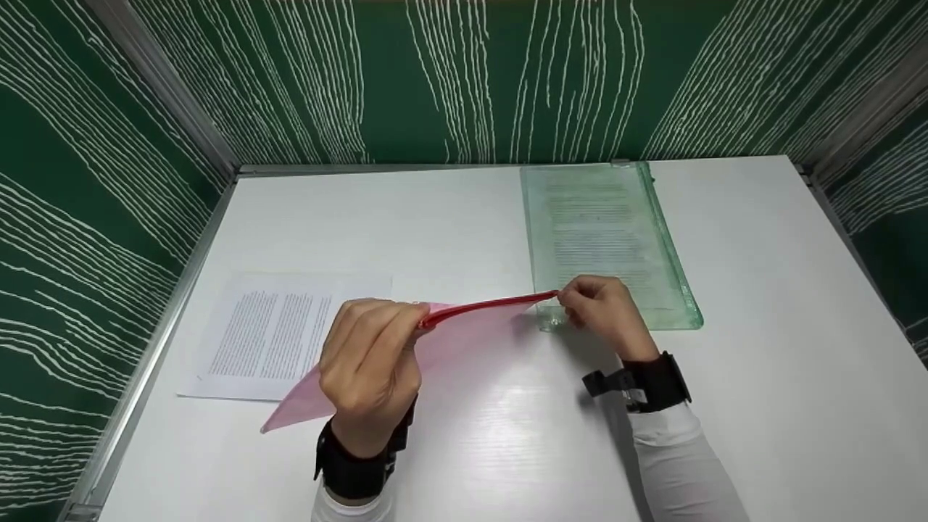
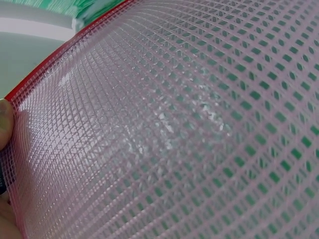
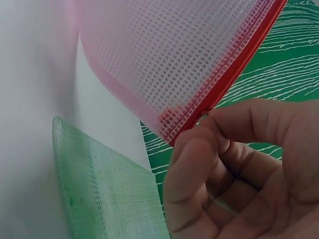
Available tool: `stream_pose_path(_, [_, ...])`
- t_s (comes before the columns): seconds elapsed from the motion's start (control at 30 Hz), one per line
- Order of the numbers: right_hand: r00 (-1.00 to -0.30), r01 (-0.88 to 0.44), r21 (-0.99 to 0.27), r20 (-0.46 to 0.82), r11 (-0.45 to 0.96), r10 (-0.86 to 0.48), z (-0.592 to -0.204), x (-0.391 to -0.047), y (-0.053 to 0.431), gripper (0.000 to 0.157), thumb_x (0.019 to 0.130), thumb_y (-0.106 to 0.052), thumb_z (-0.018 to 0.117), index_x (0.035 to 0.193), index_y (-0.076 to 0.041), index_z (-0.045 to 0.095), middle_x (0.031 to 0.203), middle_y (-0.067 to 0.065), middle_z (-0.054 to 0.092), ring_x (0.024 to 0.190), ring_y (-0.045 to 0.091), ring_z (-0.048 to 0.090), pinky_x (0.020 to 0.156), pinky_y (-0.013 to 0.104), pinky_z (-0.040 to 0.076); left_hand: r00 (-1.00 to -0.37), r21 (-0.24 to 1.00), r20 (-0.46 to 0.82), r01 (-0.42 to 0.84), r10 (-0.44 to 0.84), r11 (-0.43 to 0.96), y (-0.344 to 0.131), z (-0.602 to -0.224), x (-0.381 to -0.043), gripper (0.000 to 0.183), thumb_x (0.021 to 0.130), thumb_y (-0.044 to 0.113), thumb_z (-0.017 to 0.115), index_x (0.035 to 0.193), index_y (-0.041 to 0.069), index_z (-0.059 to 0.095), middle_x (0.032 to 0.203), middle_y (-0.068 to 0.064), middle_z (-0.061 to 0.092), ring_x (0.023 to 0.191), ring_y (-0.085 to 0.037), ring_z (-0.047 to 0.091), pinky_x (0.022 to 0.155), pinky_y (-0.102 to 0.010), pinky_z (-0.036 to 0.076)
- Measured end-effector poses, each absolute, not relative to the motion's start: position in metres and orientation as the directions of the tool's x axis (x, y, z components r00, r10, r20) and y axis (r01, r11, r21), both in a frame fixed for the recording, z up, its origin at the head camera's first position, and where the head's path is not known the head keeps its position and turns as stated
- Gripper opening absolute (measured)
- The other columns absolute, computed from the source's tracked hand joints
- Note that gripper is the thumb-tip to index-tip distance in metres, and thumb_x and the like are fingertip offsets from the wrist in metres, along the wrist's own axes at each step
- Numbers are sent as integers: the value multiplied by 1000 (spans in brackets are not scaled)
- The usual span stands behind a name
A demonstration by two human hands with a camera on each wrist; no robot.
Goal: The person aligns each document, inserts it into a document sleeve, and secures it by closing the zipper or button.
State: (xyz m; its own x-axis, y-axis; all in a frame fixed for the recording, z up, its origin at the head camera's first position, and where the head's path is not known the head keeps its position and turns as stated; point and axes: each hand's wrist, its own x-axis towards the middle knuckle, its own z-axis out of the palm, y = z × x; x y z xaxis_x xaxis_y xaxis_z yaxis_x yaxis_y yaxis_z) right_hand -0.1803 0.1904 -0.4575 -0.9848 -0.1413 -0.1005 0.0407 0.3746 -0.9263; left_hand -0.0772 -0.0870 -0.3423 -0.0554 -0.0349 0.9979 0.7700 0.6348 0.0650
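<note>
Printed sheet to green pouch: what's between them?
In the head view, the left hand and the pink mesh pouch it grips cross the near part; farther back, only white tabletop shows.

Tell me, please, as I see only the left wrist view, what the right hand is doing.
Observer: The right hand pinches one end of the red zip, at a corner of the pink pouch.
Operator: Thank you; what lies just beyond that hand?
Observer: A green mesh pouch lies there, with lines of print showing through.
Operator: And over on the person's left?
Observer: A printed sheet lies on the white table, partly hidden behind the left hand in the head view.
</note>
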Motion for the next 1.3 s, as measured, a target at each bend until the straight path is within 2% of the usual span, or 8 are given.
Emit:
stream_pose_path(0.47, [-989, 60, -908, -110, 414, -97, -464, -184, 196, 17, 95, -6, 65, 85, 8, 68, 64, -1, 58, 59, 11, 52, 57, 25, 44, -51, 83, 996, 760, -68, 644, -90, -342, -74, 14, 90, 6, 77, 81, -5, 75, 72, -12, 68, 60, -24, 56, 60, -33, 50])
stream_pose_path(0.77, [-986, 54, -910, -114, 411, -121, -465, -185, 197, 20, 96, -8, 64, 85, 9, 66, 62, 1, 55, 58, 14, 49, 57, 27, 41, -47, 65, 998, 774, -46, 629, -91, -340, -75, 10, 89, 4, 78, 85, -5, 76, 74, -11, 69, 59, -23, 57, 59, -32, 49])
stream_pose_path(1.0, [-985, 48, -894, -116, 446, -126, -467, -186, 198, 20, 97, -8, 64, 86, 8, 68, 62, 1, 57, 59, 15, 50, 58, 27, 41, -49, 78, 997, 769, -64, 634, -89, -340, -74, 11, 90, 4, 77, 82, -4, 75, 73, -11, 68, 58, -24, 56, 59, -33, 49])
stream_pose_path(1.3, [-979, -11, -798, -115, 602, -170, -467, -185, 203, 17, 93, -6, 60, 81, 3, 69, 61, -1, 57, 59, 17, 53, 57, 30, 41, -133, 107, 991, 810, 3, 576, -87, -342, -78, 14, 92, 11, 76, 88, -3, 75, 76, -9, 68, 63, -20, 58, 59, -30, 49])
